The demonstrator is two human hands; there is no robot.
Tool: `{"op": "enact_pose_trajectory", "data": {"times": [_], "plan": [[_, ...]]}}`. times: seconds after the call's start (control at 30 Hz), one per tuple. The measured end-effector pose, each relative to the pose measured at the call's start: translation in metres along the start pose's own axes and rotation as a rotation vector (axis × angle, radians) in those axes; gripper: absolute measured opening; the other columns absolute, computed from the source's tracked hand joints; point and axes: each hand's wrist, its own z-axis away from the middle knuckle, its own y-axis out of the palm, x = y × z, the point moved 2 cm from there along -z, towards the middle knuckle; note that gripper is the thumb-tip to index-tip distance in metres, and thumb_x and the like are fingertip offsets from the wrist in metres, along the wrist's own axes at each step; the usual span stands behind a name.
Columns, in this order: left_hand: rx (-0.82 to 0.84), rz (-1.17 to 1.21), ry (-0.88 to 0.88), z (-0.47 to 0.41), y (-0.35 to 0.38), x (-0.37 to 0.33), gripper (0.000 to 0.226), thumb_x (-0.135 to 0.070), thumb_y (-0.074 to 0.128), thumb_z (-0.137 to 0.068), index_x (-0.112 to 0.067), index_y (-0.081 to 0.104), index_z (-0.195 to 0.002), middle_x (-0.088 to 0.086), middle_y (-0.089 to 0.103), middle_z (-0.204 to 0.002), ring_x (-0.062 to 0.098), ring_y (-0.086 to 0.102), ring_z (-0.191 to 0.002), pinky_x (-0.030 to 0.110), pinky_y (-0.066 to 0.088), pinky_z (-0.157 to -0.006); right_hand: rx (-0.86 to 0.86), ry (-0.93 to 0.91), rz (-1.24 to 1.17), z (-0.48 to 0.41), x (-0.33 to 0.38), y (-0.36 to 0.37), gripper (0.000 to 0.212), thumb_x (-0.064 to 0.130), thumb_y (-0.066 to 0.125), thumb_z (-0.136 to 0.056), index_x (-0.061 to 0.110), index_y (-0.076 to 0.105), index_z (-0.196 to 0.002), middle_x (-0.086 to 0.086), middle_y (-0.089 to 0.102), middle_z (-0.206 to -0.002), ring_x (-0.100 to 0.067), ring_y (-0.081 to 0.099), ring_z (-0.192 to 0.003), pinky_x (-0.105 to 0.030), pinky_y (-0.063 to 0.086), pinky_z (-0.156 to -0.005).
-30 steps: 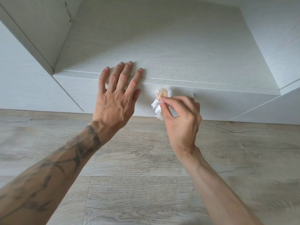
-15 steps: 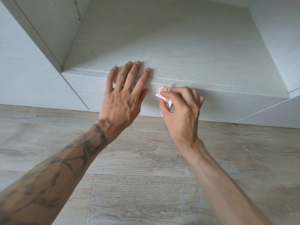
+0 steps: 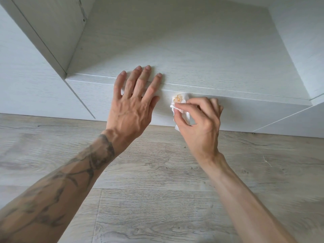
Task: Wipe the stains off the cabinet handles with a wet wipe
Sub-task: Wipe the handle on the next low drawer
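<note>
A crumpled white wet wipe with an orange-brown stain on top is pinched by my right hand against the front of a low white cabinet drawer. The handle itself is hidden behind the wipe and my fingers. My left hand lies flat with straight, spread fingers on the drawer front and over its top edge, just left of the wipe.
Above the drawer is a white shelf surface inside an open cabinet bay, with side panels at left and right. Pale wood-grain floor runs below the cabinet, under both forearms.
My right hand with the wipe has shifted slightly along the drawer front, and more of the stained wipe shows now. My left hand stays flat in the same spot.
</note>
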Motion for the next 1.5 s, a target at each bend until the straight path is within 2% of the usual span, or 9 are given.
{"op": "enact_pose_trajectory", "data": {"times": [0.27,0.47,0.7,1.0,1.13,1.27,1.43,1.5], "plan": [[-0.017,-0.011,0.004,0.001,0.002,0.000,0.053,-0.037,0.038,-0.117,-0.017,0.034,-0.166,0.018,0.042,-0.167,0.037,0.039,-0.155,0.053,0.015,-0.128,0.042,-0.060,-0.011,-0.010,0.000,0.008,0.005,0.010,0.080,-0.087,0.015,0.081,-0.088,-0.001,0.071,-0.091,-0.029,0.061,-0.085,-0.046,0.046,-0.074],[-0.033,-0.015,0.004,0.001,0.003,0.000,0.053,-0.037,0.039,-0.118,-0.017,0.033,-0.166,0.018,0.042,-0.167,0.037,0.039,-0.155,0.053,0.015,-0.128,0.034,-0.067,0.002,-0.013,0.004,0.014,0.009,0.007,0.079,-0.087,0.012,0.077,-0.080,-0.001,0.070,-0.089,-0.025,0.055,-0.087,-0.046,0.044,-0.072],[-0.031,0.012,0.005,0.002,0.008,0.003,0.055,-0.037,0.042,-0.117,-0.017,0.030,-0.168,0.018,0.039,-0.168,0.037,0.035,-0.156,0.053,0.013,-0.129,0.013,-0.106,-0.064,-0.004,-0.006,0.003,0.006,0.006,0.080,-0.090,0.012,0.083,-0.091,-0.003,0.071,-0.088,-0.032,0.060,-0.082,-0.048,0.051,-0.072],[-0.010,0.034,0.007,0.001,0.006,0.004,0.055,-0.037,0.038,-0.118,-0.016,0.030,-0.168,0.020,0.038,-0.168,0.040,0.034,-0.156,0.053,0.010,-0.129,0.038,-0.143,-0.058,0.006,-0.028,-0.013,0.007,0.007,0.081,-0.093,0.010,0.083,-0.099,-0.003,0.074,-0.092,-0.022,0.052,-0.090,-0.040,0.053,-0.074],[0.009,0.042,0.005,0.001,0.005,0.003,0.055,-0.037,0.038,-0.118,-0.016,0.030,-0.168,0.021,0.038,-0.168,0.040,0.034,-0.156,0.053,0.010,-0.129,0.038,-0.125,-0.022,0.007,-0.048,-0.028,0.010,0.007,0.085,-0.088,0.009,0.083,-0.098,-0.004,0.074,-0.093,-0.023,0.053,-0.090,-0.030,0.050,-0.076],[0.013,0.040,0.004,0.000,0.001,0.003,0.055,-0.037,0.039,-0.117,-0.015,0.031,-0.167,0.021,0.038,-0.167,0.040,0.034,-0.156,0.053,0.011,-0.129,0.015,-0.123,0.026,0.008,-0.067,-0.045,0.006,0.009,0.085,-0.090,0.009,0.084,-0.096,-0.005,0.075,-0.094,-0.024,0.055,-0.091,-0.020,0.044,-0.085],[0.050,0.038,-0.006,-0.001,-0.003,0.001,0.057,-0.037,0.042,-0.116,-0.015,0.030,-0.168,0.020,0.037,-0.169,0.039,0.033,-0.157,0.054,0.012,-0.129,-0.006,-0.041,-0.051,0.014,-0.075,-0.048,0.008,0.003,0.082,-0.091,0.004,0.082,-0.099,-0.010,0.074,-0.096,-0.023,0.064,-0.090,-0.030,0.053,-0.082],[0.057,0.036,-0.008,-0.002,-0.005,0.000,0.057,-0.036,0.043,-0.116,-0.015,0.030,-0.168,0.020,0.037,-0.169,0.038,0.032,-0.157,0.054,0.013,-0.130,-0.010,0.101,-0.142,0.019,-0.078,-0.050,0.011,0.002,0.079,-0.093,0.004,0.080,-0.103,-0.006,0.074,-0.101,-0.020,0.069,-0.093,-0.028,0.055,-0.085]]}}
